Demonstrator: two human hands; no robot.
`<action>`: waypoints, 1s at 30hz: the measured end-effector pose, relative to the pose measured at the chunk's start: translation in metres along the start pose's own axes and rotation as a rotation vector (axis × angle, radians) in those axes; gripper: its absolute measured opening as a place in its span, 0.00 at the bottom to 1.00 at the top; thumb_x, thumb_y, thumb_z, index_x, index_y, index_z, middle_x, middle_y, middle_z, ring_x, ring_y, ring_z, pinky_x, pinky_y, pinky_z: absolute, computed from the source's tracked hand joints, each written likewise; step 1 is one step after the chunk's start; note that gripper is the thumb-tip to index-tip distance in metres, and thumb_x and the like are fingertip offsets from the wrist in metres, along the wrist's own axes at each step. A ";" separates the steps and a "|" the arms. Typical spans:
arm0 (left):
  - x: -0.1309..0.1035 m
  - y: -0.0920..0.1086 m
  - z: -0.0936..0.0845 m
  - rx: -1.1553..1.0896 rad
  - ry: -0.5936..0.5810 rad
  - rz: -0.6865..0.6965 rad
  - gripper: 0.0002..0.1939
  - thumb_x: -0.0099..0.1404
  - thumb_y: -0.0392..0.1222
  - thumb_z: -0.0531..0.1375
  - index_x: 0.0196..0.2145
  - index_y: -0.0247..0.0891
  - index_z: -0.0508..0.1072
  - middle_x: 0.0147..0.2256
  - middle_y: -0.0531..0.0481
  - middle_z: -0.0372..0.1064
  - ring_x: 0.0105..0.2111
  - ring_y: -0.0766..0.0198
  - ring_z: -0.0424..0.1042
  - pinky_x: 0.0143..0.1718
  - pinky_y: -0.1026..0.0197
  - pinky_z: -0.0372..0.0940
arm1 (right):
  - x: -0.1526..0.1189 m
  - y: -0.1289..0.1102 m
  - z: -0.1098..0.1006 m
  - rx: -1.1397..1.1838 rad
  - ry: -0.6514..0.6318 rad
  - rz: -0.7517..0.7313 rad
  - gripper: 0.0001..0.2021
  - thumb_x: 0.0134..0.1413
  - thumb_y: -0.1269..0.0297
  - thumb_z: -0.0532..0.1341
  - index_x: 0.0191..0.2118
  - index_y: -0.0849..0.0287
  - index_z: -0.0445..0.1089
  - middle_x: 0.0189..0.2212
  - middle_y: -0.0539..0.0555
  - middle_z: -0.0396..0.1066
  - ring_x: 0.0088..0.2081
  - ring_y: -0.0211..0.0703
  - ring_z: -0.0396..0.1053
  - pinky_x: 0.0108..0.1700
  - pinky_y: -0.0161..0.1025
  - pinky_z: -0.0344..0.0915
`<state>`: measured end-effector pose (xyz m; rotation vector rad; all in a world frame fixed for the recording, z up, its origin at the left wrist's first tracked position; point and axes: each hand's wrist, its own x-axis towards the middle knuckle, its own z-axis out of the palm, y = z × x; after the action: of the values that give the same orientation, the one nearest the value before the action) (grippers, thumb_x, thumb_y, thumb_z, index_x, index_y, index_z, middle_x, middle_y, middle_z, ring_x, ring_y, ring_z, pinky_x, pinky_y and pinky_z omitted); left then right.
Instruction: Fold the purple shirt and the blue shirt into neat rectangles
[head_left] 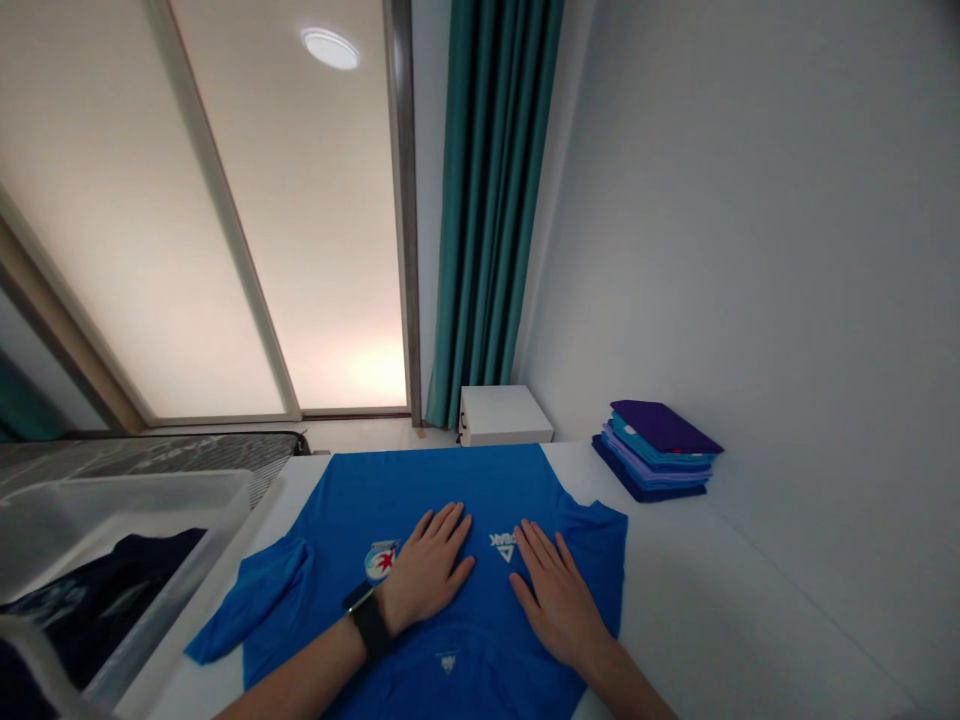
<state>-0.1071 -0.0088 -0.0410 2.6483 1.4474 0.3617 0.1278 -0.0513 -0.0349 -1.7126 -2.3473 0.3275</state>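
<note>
A blue T-shirt (pixel 465 480) lies spread over the white table, its neckline toward me and its sleeves out to both sides. White lettering and a round badge with a red figure show on its chest. My left hand (pixel 431 570), with a black watch on the wrist, rests palm down on the shirt beside the badge. Flat on the cloth to the right lies my right hand (pixel 555 595), its fingertips at the white lettering. Both hands have their fingers stretched out and hold nothing. The left sleeve is a little crumpled.
At the table's (pixel 720 600) back right, a stack of folded clothes (pixel 656 455) stands against the wall. To the left is a translucent plastic bin (pixel 172 490) with dark clothing (pixel 112 590) inside. A white cabinet (pixel 502 410) and green curtain (pixel 487 220) stand beyond the table.
</note>
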 end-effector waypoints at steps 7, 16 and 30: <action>0.061 0.045 0.014 -0.094 -0.015 0.202 0.26 0.70 0.50 0.51 0.63 0.41 0.59 0.64 0.42 0.55 0.64 0.52 0.53 0.63 0.45 0.48 | -0.014 0.037 0.001 -0.038 0.076 0.071 0.29 0.68 0.49 0.40 0.69 0.57 0.46 0.68 0.52 0.43 0.69 0.48 0.41 0.68 0.52 0.40; 0.129 0.086 0.018 -0.099 0.016 0.375 0.15 0.69 0.41 0.52 0.51 0.41 0.70 0.48 0.44 0.70 0.48 0.55 0.68 0.50 0.51 0.60 | -0.038 0.081 0.003 -0.145 0.171 0.220 0.30 0.67 0.48 0.43 0.67 0.60 0.51 0.67 0.56 0.48 0.67 0.51 0.46 0.67 0.51 0.46; 0.131 0.083 0.032 -0.175 0.042 0.349 0.18 0.70 0.42 0.51 0.56 0.39 0.66 0.51 0.43 0.67 0.51 0.53 0.63 0.53 0.49 0.58 | -0.062 0.080 -0.005 -0.106 0.124 0.322 0.31 0.66 0.47 0.42 0.69 0.56 0.47 0.68 0.53 0.46 0.68 0.50 0.43 0.68 0.55 0.37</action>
<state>0.0375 0.0570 -0.0348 2.7540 0.9074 0.5477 0.2205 -0.0861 -0.0577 -2.0989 -2.0334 0.1442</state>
